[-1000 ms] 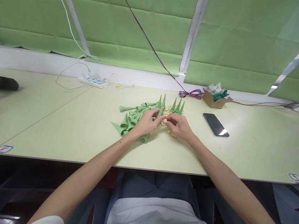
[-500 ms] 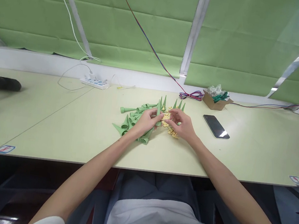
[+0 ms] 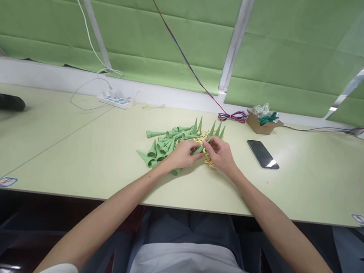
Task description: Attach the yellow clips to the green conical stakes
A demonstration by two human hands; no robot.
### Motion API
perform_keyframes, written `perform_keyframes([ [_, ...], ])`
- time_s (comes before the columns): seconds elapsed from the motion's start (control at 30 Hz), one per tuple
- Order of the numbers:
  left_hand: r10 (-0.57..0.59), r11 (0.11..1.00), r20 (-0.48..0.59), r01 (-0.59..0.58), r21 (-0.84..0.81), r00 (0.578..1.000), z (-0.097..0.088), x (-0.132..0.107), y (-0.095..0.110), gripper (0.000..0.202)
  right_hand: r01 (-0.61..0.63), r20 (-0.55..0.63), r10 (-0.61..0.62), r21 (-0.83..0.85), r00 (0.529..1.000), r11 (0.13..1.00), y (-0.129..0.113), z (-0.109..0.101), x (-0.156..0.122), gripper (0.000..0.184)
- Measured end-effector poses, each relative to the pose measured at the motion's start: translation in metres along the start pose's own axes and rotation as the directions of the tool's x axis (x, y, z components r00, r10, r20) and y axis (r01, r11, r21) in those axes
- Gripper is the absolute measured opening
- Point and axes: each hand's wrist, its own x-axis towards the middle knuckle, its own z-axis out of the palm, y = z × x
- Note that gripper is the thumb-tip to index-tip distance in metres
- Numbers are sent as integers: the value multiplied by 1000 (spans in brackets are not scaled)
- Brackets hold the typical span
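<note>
A heap of green plastic cones (image 3: 163,143) lies on the pale table (image 3: 78,151), with three more cones (image 3: 217,130) standing upright behind it. Small yellow pieces (image 3: 210,162) are scattered beside them. My left hand (image 3: 183,155) is closed around one green cone (image 3: 198,149), whose tip points toward my right hand. My right hand (image 3: 221,154) pinches at that tip with thumb and fingers, over the yellow pieces. What the right fingers hold is too small to name.
A black phone (image 3: 263,154) lies to the right of my hands. A small cardboard box (image 3: 263,122) with crumpled plastic stands at the back right, near coiled red-blue wires (image 3: 232,115). A white power strip (image 3: 114,100) sits at the back left. Dark objects (image 3: 0,101) rest at the left edge.
Both hands have dropped from a raised position back toward the table. The cone in my left hand has tipped from nearly upright to lying low, pointing at the right hand.
</note>
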Motion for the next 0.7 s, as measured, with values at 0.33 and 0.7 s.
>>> perform_keyframes([
  [0.33,54,998,18,-54,-45,998,-3,-2,2,24,25,-7,-25,8,1000,1000,-5,2,-3,21],
  [0.7,-51,999,-127,49,-16,991,-3,-2,1,34,67,3,-68,-240,998,968,-21,-13,7,17],
])
